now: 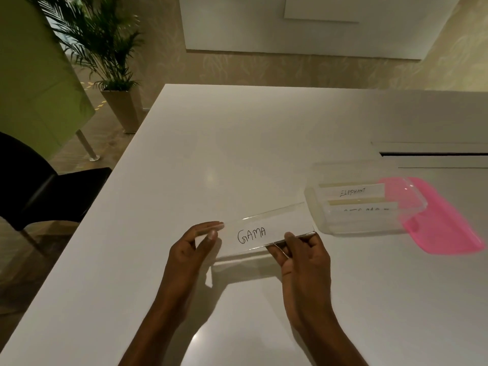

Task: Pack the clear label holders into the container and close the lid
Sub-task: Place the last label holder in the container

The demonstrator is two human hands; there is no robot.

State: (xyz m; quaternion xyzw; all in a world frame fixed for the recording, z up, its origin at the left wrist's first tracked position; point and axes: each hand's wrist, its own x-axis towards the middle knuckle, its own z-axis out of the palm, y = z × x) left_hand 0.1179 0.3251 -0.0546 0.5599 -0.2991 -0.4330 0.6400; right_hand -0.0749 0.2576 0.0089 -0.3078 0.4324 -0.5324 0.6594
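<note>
We have the "GAMA" label holder (266,233) between both hands, so we judge this to be the carrying step: one more holder is on its way in, and the lid is not yet on. Our left hand (192,247) pinches its 9 o'clock end between thumb and fingers. Our right hand (303,257) pinches the corner at about 4 o'clock, fingers curled under it. A shadow beneath suggests it is off the white table (211,154).

The clear container (310,192) stands open at 2 o'clock from the holder, near its far corner. Inside lie the "ELEPHANT" holder (352,192) and a second holder (364,208) at 6 o'clock of it, its writing unreadable.

Next we must swing the holder toward 2 o'clock, lift it over the near rim and turn it parallel to those two.

The pink lid (449,223) lies at the container's 3 o'clock side; whether it is tucked under we cannot tell. The table edge runs at 9 o'clock, well apart, and a cable slot (433,154) sits at 12 o'clock of the container.
</note>
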